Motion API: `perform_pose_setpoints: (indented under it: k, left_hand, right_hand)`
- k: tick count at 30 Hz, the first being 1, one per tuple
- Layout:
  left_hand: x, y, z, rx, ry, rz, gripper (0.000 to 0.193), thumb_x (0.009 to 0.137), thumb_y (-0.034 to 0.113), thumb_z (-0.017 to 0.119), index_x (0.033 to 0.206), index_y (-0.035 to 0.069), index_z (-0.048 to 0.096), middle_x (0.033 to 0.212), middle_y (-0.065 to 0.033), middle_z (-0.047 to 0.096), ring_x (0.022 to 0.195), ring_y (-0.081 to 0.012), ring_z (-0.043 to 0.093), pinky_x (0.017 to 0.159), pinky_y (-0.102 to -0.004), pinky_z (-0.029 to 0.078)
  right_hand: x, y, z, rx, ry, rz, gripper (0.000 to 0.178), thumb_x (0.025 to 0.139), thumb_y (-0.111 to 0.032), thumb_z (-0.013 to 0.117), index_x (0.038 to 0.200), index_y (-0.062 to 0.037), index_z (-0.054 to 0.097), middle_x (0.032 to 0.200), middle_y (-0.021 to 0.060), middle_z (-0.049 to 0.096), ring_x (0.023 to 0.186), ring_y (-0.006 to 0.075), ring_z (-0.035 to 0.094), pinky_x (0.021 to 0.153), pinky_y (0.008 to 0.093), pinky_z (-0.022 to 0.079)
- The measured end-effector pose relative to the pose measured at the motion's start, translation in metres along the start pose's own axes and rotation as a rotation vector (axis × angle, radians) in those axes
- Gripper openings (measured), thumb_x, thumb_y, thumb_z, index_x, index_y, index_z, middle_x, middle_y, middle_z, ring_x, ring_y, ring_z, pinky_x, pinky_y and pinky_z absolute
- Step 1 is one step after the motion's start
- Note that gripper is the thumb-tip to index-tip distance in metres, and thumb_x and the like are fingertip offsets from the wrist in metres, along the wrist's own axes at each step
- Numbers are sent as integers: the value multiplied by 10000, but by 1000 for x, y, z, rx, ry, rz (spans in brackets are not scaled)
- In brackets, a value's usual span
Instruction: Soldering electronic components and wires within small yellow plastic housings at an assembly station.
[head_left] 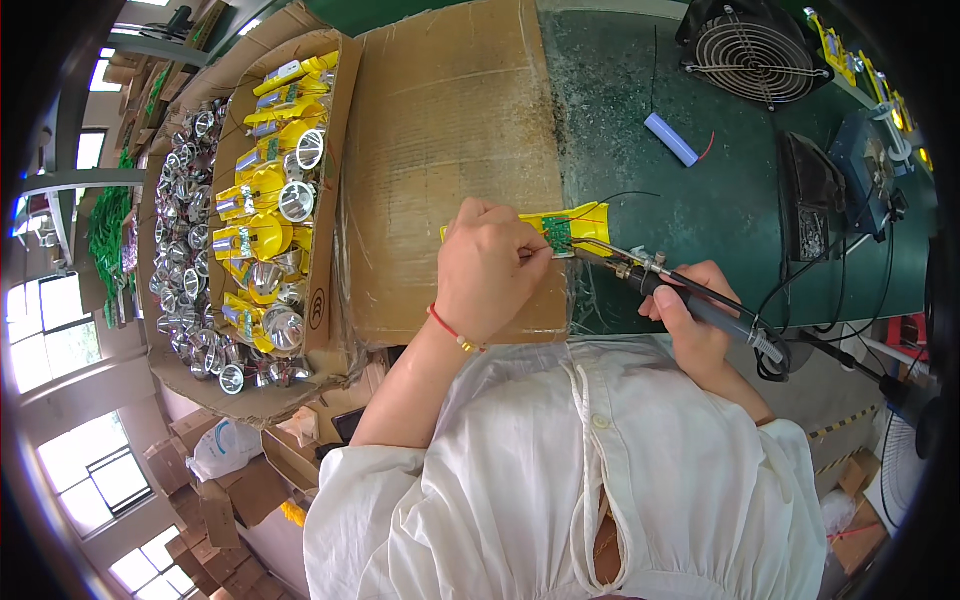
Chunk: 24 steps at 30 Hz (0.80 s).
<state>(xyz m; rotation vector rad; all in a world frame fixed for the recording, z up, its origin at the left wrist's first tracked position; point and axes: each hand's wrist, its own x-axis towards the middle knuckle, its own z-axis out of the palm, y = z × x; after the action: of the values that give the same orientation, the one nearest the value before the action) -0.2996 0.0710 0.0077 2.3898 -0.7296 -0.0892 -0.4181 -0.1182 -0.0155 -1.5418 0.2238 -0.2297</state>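
Observation:
A yellow plastic housing (597,222) with a green circuit board (558,232) in it lies across the seam between cardboard and green mat. Over its left part rests my left hand (488,250), thumb and forefinger pinched at the board's near edge; what they pinch is too small to make out. In my right hand (697,312) is a soldering iron (700,308) with a thin metal feed tube along it. Its tip meets the board's right side. Thin dark and red wires run from the board. A blue cylindrical battery (671,140) with wires lies farther off.
To the left, a cardboard box (340,150) holds yellow housings with boards and silver reflectors; many loose reflectors (190,250) lie beside it. A cardboard sheet (450,110) covers the middle. At the right stand a round-grilled fan (755,62), a blue soldering station (862,160) and cables.

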Motion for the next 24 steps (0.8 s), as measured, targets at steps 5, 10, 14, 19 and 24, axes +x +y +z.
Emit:
perform_pose_setpoints:
  k: [5, 10, 14, 19, 24]
  left_hand:
    - [1, 2, 0, 26, -36, 14, 40, 636, 111, 636, 618, 76, 644, 654, -47, 563, 747, -248, 500, 664, -354, 418]
    - [2, 2, 0, 39, -74, 9, 44, 636, 106, 632, 612, 70, 640, 658, -51, 566, 750, -252, 500, 672, -356, 419]
    - [1, 1, 0, 37, -55, 14, 47, 634, 107, 632, 608, 68, 637, 658, -52, 567, 753, -254, 500, 674, -356, 420]
    - [2, 2, 0, 60, -78, 9, 52, 632, 111, 629, 603, 68, 633, 658, -54, 570, 760, -260, 501, 673, -363, 421]
    - [4, 1, 0, 58, -77, 8, 55, 631, 114, 628, 601, 68, 632, 657, -52, 574, 756, -260, 502, 669, -365, 422]
  right_hand:
    - [-2, 8, -3, 71, 8, -15, 158, 788, -63, 604, 845, 35, 494, 703, 100, 594, 606, 119, 592, 531, 226, 476]
    - [-2, 7, -2, 73, 1, 16, 159, 787, -63, 609, 840, 31, 492, 698, 95, 596, 603, 114, 592, 533, 223, 476]
    - [-2, 10, -2, 59, -13, 5, 154, 787, -63, 608, 836, 27, 493, 692, 92, 599, 599, 110, 591, 530, 222, 475]
    - [-2, 10, -1, 40, -15, -17, 146, 785, -57, 607, 829, 24, 493, 689, 91, 597, 601, 111, 592, 531, 220, 478]
    - [-4, 12, -2, 156, 32, -29, 142, 790, -38, 593, 849, 30, 483, 677, 99, 581, 595, 124, 589, 530, 230, 484]
